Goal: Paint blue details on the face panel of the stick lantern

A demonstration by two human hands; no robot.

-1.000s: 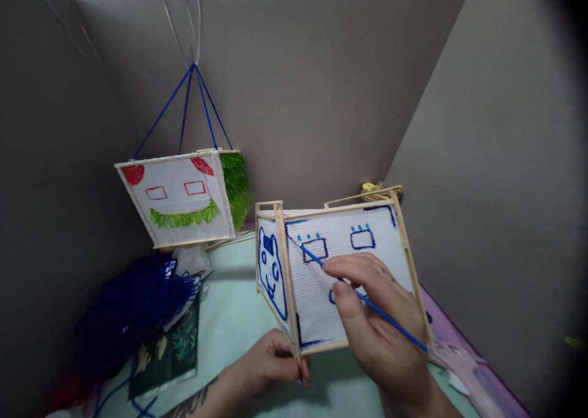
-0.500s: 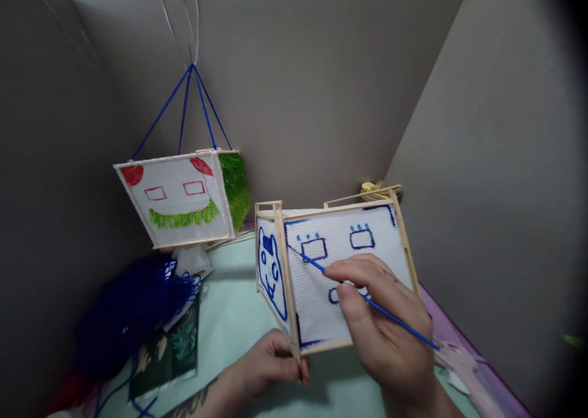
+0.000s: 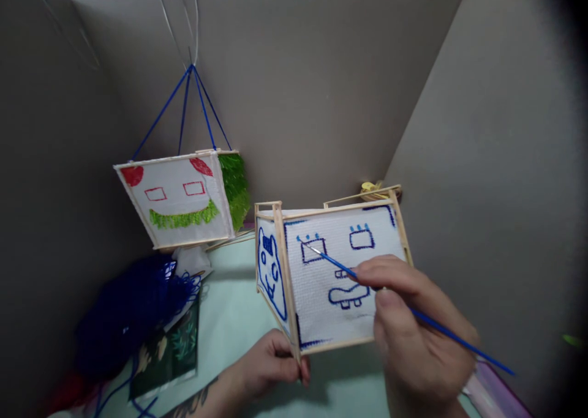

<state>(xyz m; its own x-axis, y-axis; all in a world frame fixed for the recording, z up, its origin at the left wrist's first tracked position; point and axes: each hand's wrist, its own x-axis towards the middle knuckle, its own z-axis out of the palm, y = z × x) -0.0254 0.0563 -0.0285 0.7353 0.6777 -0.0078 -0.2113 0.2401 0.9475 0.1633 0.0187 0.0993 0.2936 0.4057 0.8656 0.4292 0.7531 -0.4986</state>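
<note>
A box-shaped lantern (image 3: 316,308) with a wooden stick frame and white textured panels stands tilted in the middle of the view. Its front panel bears a blue face with rectangular eyes, short light-blue lashes and a wavy mouth; a bear-like face is on the narrow left side. My left hand (image 3: 275,363) pinches the lantern's lower front corner post. Between the thumb and fingers of my right hand (image 3: 418,326) is a thin blue paintbrush (image 3: 337,264). The brush tip lies over the left rectangular eye; whether it touches the panel I cannot tell.
Another lantern (image 3: 184,201), with red and green decoration, hangs from blue cords at the left. Below it are dark blue yarn (image 3: 124,314) and a dark green packet (image 3: 184,344) on the pale green table (image 3: 229,295). Grey panels (image 3: 312,87) stand around. A yellow item (image 3: 372,188) sits behind the lantern.
My right hand has moved right with the brush, uncovering the drawn mouth. The brush tip has shifted from the panel's left edge to the left eye. My left hand and the lantern look unchanged.
</note>
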